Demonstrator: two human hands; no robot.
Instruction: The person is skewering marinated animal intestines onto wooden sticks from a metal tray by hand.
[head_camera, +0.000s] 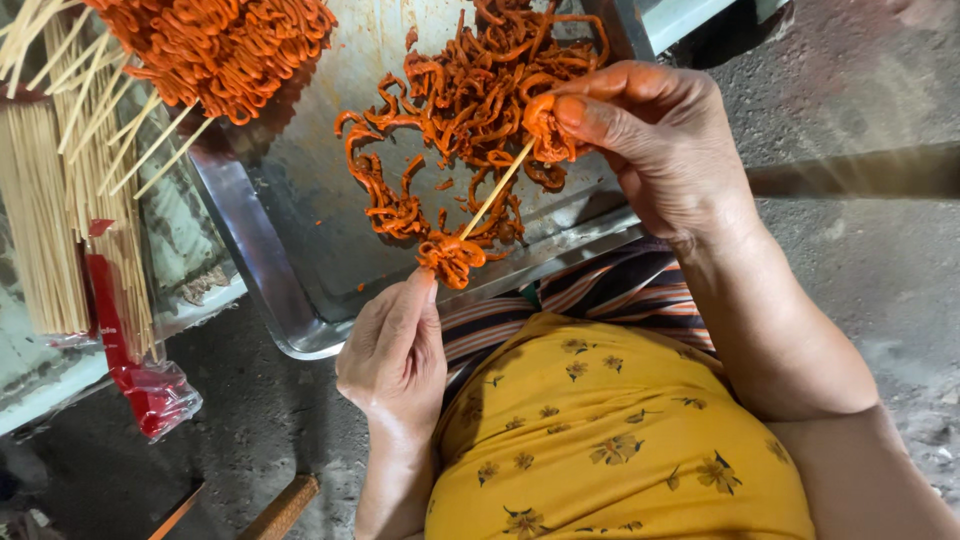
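The metal tray (300, 250) is the anchor here. In it lies a loose heap of marinated strips (455, 110), toward its far side. Over the tray's near rim, a skewer (497, 188) slants between two hands: the left hand (395, 355) at its lower end, just short of the rim, the right hand (655, 140) at its upper end. At the tray's far left corner, loaded skewers (215, 50) pile up. Left of the tray lie bare sticks (45, 220).

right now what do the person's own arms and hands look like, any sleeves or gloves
Both are bare: no gloves, rings, watch or sleeves show on the left hand or the right hand. Orange seasoning stains the right fingers. The yellow flowered top leaves the forearms uncovered.
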